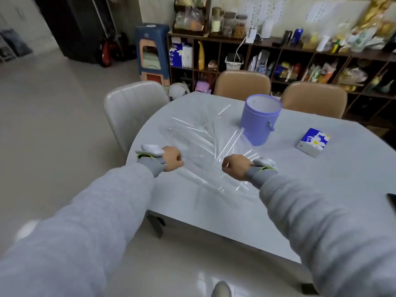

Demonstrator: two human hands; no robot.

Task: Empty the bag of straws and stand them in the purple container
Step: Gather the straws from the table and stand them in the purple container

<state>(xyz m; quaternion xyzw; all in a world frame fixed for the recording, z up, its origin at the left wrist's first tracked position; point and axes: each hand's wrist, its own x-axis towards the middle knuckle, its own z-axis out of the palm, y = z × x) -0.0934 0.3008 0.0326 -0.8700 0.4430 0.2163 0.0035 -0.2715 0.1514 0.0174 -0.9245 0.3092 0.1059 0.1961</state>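
Both arms stretched forward in grey knitted sleeves, forearms angled inward toward each other. Left hand (173, 159) curled into a fist, knuckles pointing right, nothing visible in its grip. Right hand (235, 166) likewise curled, knuckles pointing left; whether anything is pinched inside, cannot tell. Grey wrist straps with green edging and white pods on both wrists. Hands level, well apart.

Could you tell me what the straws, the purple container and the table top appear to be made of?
Straws: clear plastic, probably, since the table shows through them and they glint.
Purple container: looks like matte plastic or coated card, with a pale inside; hard to say which.
Table top: smooth pale grey, slightly glossy, perhaps laminate.
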